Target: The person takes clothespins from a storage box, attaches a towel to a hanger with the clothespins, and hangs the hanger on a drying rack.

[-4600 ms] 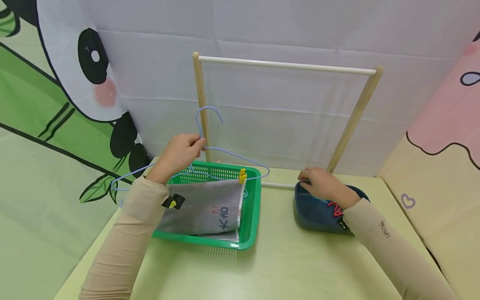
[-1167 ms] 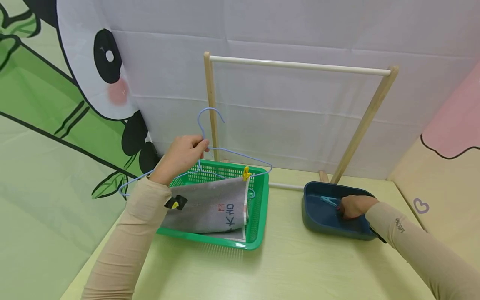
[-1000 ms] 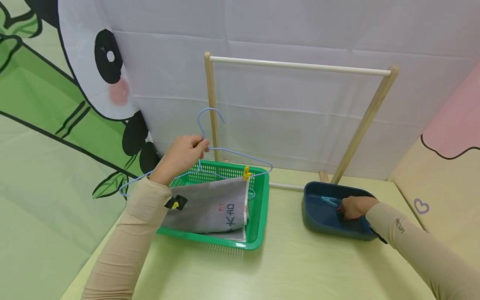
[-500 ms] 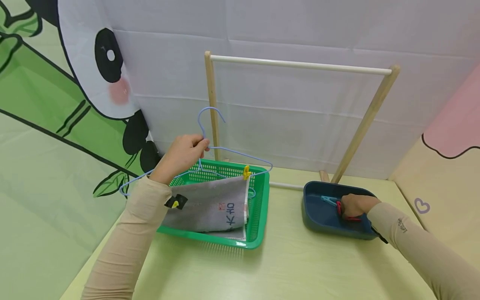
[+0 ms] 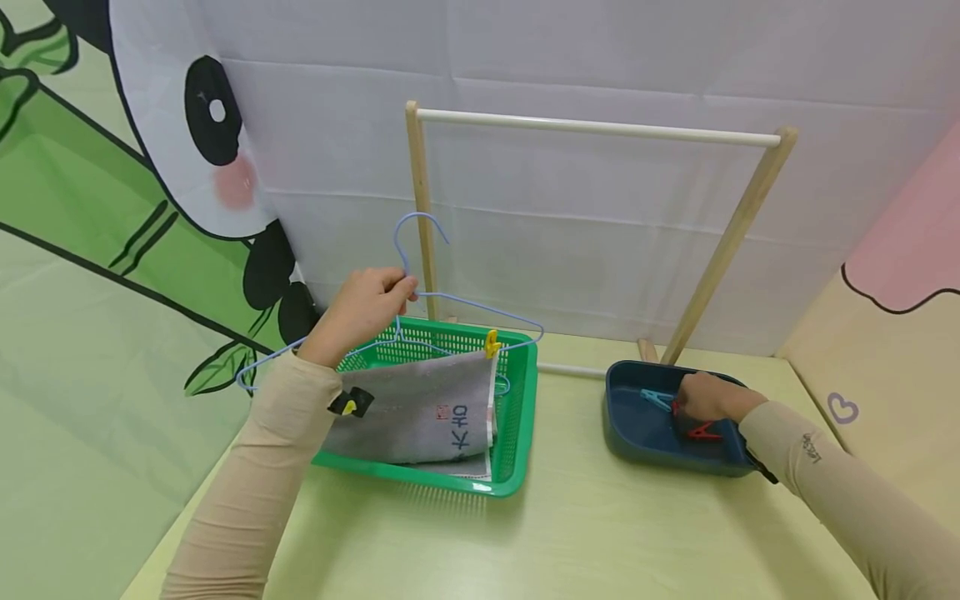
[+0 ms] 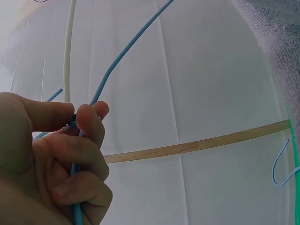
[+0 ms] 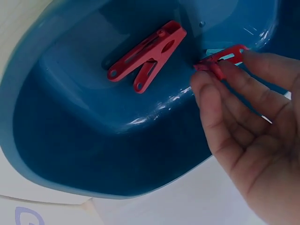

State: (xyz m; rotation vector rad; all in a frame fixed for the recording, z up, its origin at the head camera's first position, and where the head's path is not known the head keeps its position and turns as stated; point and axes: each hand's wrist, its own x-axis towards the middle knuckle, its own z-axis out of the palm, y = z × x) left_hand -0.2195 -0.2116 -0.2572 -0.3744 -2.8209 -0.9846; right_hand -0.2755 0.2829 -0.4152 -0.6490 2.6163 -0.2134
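My left hand (image 5: 362,312) grips a thin blue clothes hanger (image 5: 480,308) just below its hook. A grey towel (image 5: 420,417) hangs from it over the green basket (image 5: 525,400), and a yellow clothespin (image 5: 492,343) clips the towel's right corner to the hanger. In the left wrist view, fingers curl round the hanger's wire (image 6: 119,61). My right hand (image 5: 708,396) is inside the dark blue bin (image 5: 626,437). There it pinches a red clothespin (image 7: 229,56) between thumb and fingertips. Another red clothespin (image 5: 703,431) lies on the bin's floor, and a light blue clothespin (image 5: 657,400) lies to the left.
A rack with wooden posts (image 5: 731,242) and a white top rail (image 5: 600,127) stands behind the basket and bin. Its lower white bar (image 5: 573,370) runs between them. A second blue hanger (image 5: 399,333) lies in the basket. Patterned cloth walls surround the table (image 5: 570,517).
My right hand has gone from the bin's left rim down into the bin, then risen slightly with a red clothespin, uncovering the other red one. My left hand keeps its grip on the hanger.
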